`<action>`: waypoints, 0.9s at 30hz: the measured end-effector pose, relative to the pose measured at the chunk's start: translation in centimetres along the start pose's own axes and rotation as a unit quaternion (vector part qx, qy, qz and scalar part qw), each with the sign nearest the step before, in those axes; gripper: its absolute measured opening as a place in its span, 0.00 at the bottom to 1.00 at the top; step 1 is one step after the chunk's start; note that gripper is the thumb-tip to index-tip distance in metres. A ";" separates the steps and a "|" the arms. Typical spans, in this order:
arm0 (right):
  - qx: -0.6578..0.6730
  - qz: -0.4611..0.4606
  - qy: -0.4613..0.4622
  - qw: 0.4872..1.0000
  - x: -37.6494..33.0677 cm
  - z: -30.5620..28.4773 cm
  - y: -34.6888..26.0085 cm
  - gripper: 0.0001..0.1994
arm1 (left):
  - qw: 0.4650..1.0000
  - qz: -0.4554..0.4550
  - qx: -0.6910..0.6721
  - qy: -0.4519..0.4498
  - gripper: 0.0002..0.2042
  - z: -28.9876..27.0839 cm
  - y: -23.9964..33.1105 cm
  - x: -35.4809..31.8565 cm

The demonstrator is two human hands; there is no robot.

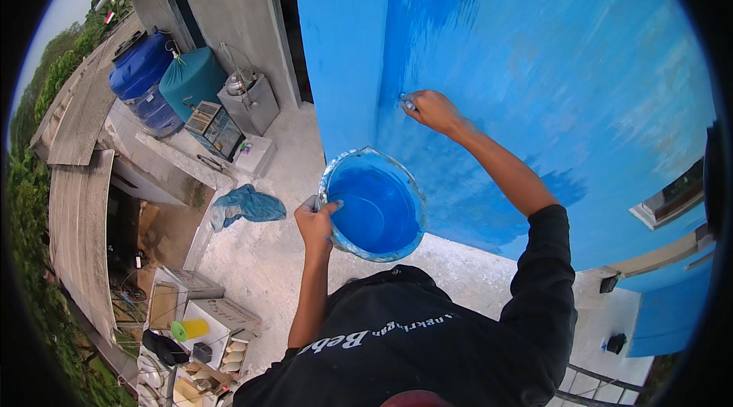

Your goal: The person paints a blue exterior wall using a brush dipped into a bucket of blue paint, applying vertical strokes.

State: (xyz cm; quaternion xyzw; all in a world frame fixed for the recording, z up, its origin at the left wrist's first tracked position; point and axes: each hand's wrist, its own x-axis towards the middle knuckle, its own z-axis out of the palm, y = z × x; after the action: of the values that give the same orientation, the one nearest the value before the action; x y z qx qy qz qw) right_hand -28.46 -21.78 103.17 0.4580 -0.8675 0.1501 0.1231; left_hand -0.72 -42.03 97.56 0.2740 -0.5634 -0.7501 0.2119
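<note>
My left hand (316, 221) grips the rim of a round bucket (372, 159) filled with blue paint, held out in front of my chest. My right hand (431, 110) reaches up to the blue-painted wall (550, 63) and is closed on a small brush (407, 104), whose tip touches the wall near its corner edge. The brush is mostly hidden by my fingers. The wall shows darker wet streaks around and below my right hand.
A concrete ledge (259, 254) runs below me. A crumpled blue cloth (246, 206) lies on it at left. Blue and teal water tanks (164, 75) stand on a lower roof at upper left. Boxes and clutter (191, 338) sit far below. A railing (603, 388) is at lower right.
</note>
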 end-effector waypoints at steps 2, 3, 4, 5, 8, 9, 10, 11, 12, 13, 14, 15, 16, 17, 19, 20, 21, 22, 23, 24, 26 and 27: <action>0.052 0.044 0.020 0.997 3.4 -5.8 -1.2 0.13 | 1.000 -0.003 -0.006 0.001 0.04 -0.3 0.4 -0.1; 0.077 0.043 0.067 0.994 4.8 -8.9 -2.0 0.13 | 1.000 -0.006 -0.008 0.001 0.04 -0.6 0.5 -0.1; 0.096 0.044 0.116 0.988 6.0 -12.3 -2.8 0.12 | 1.000 -0.007 0.000 -0.003 0.05 -0.8 0.2 0.1; 0.067 0.037 0.173 0.982 6.8 -15.2 -3.2 0.12 | 1.000 -0.007 0.010 -0.007 0.06 -1.2 -0.3 0.3; -0.133 -0.102 0.403 0.900 8.7 -20.3 -2.7 0.12 | 1.000 -0.025 0.010 -0.011 0.07 -1.5 -0.6 0.0; -0.140 -0.118 0.422 0.888 8.6 -20.6 -2.7 0.11 | 0.999 -0.031 0.004 -0.014 0.07 -1.3 -0.5 -0.1; -0.145 -0.136 0.440 0.876 8.7 -20.8 -2.7 0.10 | 0.999 -0.032 0.006 -0.013 0.07 -1.4 -0.6 -0.1; -0.148 -0.154 0.458 0.863 8.8 -20.7 -2.9 0.09 | 0.999 -0.034 0.007 -0.009 0.07 -1.6 -0.8 0.0; -0.155 -0.137 0.421 0.883 8.8 -19.5 -3.1 0.10 | 0.999 -0.035 0.009 -0.005 0.07 -1.9 -1.0 0.0; -0.169 -0.118 0.381 0.901 8.1 -17.2 -3.2 0.10 | 0.999 -0.034 0.009 -0.009 0.06 -1.8 -1.1 0.2; -0.184 -0.099 0.341 0.917 7.3 -14.8 -2.9 0.11 | 0.999 -0.033 0.008 -0.013 0.06 -1.7 -1.2 0.3; -0.171 -0.109 0.278 0.939 6.3 -11.9 -2.4 0.12 | 0.999 -0.033 0.008 -0.015 0.06 -1.6 -1.2 0.3; -0.158 -0.119 0.213 0.957 5.2 -9.0 -1.8 0.12 | 0.999 -0.036 0.005 -0.019 0.06 -1.5 -1.2 0.2; -0.144 -0.128 0.141 0.971 4.3 -6.3 -1.7 0.12 | 0.999 -0.037 0.003 -0.020 0.06 -1.4 -1.1 0.3; -0.100 -0.114 0.050 0.987 4.0 -4.2 -1.6 0.13 | 0.999 -0.031 -0.006 -0.021 0.05 -1.2 -0.8 0.2; -0.069 -0.092 0.032 0.993 4.3 -4.0 -1.2 0.14 | 0.999 -0.023 -0.011 -0.021 0.04 -1.1 -0.6 0.0; -0.039 -0.068 0.015 0.997 4.6 -4.2 -0.7 0.16 | 0.999 -0.016 -0.017 -0.023 0.03 -0.8 -0.5 -0.2; -0.006 -0.017 -0.005 1.000 5.8 -6.3 -1.6 0.16 | 0.999 -0.017 -0.018 -0.020 0.03 -1.1 -0.4 -0.2; 0.032 0.031 -0.025 0.999 7.5 -9.2 -3.0 0.17 | 1.000 -0.018 -0.017 -0.012 0.04 -1.6 -0.3 -0.3; 0.058 0.047 0.036 0.997 8.4 -11.1 -3.7 0.16 | 1.000 -0.018 -0.017 -0.006 0.04 -2.0 -0.1 -0.4; 0.058 0.058 0.141 0.987 9.7 -16.3 -4.8 0.16 | 1.000 -0.028 -0.010 -0.010 0.04 -2.4 -0.4 -0.3; 0.040 0.050 0.182 0.981 10.1 -18.9 -5.1 0.17 | 0.999 -0.033 -0.007 -0.010 0.04 -2.6 -0.6 -0.5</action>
State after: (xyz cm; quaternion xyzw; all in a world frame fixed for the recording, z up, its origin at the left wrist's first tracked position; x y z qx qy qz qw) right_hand -28.33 -25.12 124.91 0.3830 -0.8459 0.2713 0.2534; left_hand 1.36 -43.45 96.56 0.2834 -0.5509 -0.7635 0.1826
